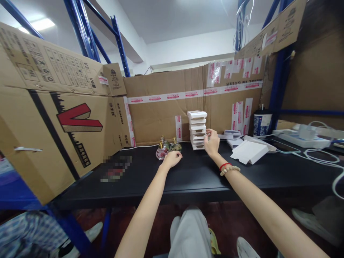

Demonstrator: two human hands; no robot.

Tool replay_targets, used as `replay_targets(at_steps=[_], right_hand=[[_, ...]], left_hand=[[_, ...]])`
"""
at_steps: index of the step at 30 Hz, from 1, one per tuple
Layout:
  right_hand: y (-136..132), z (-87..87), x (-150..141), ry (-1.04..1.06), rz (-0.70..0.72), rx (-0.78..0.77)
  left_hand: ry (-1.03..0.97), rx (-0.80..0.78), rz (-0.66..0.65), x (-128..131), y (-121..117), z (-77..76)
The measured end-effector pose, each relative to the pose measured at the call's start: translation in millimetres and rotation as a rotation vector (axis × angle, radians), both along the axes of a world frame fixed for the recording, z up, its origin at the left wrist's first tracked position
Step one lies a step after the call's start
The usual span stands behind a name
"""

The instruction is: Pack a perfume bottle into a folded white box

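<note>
**Right hand at a tall stack of flat white card boxes, left hand beside small gold-capped glass bottles**

Nearest, at the bottom centre of the frame, pale grey trousers sit before the long black surface. At the frame's centre, the left hand hovers low with fingers curled; whether its grip is closed on anything, I cannot tell. The bottles stand just beyond it, close together. Right of centre, the right hand's fingers meet the right side of the stack about mid-height; whether that grip is clamped on a box or only resting there is unclear.

The stack looks tall and slightly uneven, so a light, level touch would serve best, with no sideways push. The glass deserves a gentle grip around the body, clear of its neighbours.

The left hand partly covers the bottles, and one behind is barely readable. The right hand hides part of the stack's edge. A pixelated patch left of centre cannot be identified. Farthest back, a brown cardboard wall blocks the view.
</note>
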State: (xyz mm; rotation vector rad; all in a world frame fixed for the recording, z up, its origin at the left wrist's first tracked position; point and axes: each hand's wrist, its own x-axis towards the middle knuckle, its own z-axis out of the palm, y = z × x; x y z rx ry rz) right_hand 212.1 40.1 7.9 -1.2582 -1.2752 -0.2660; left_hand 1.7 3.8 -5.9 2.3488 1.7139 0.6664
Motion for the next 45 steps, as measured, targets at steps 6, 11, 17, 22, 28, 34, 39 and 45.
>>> replay_targets(at_steps=[6,11,17,22,28,34,39,45], right_hand=[[6.6,-12.2,34.0,-0.069,-0.132,-0.481],[17.0,-22.6,42.7,-0.294,-0.013,-0.590],[18.5,-20.6,44.4,-0.389,-0.080,-0.675],[14.8,-17.1,39.9,-0.361,-0.155,-0.563],[16.1,-19.2,38.0,-0.294,-0.027,-0.612],[8.8,-11.8,36.0,-0.231,-0.110,-0.635],[3.1,-5.6,33.0,-0.136,-0.157,-0.673],[3.3,-4.1,35.2,-0.066,-0.130,-0.706]], left_hand=[[-0.010,-0.006,-0.002,1.7,-1.4,0.5],[-0.014,-0.006,0.000,1.2,-2.9,-0.2],[-0.018,-0.016,0.006,2.5,-5.4,0.4],[-0.023,-0.034,0.018,4.3,-7.6,4.3],[-0.024,-0.038,0.010,4.0,-8.4,5.1],[-0.022,-0.036,0.009,4.2,-8.5,4.9],[-0.023,-0.035,0.003,3.6,-7.4,4.4],[-0.023,-0.032,-0.004,1.8,-3.3,1.6]])
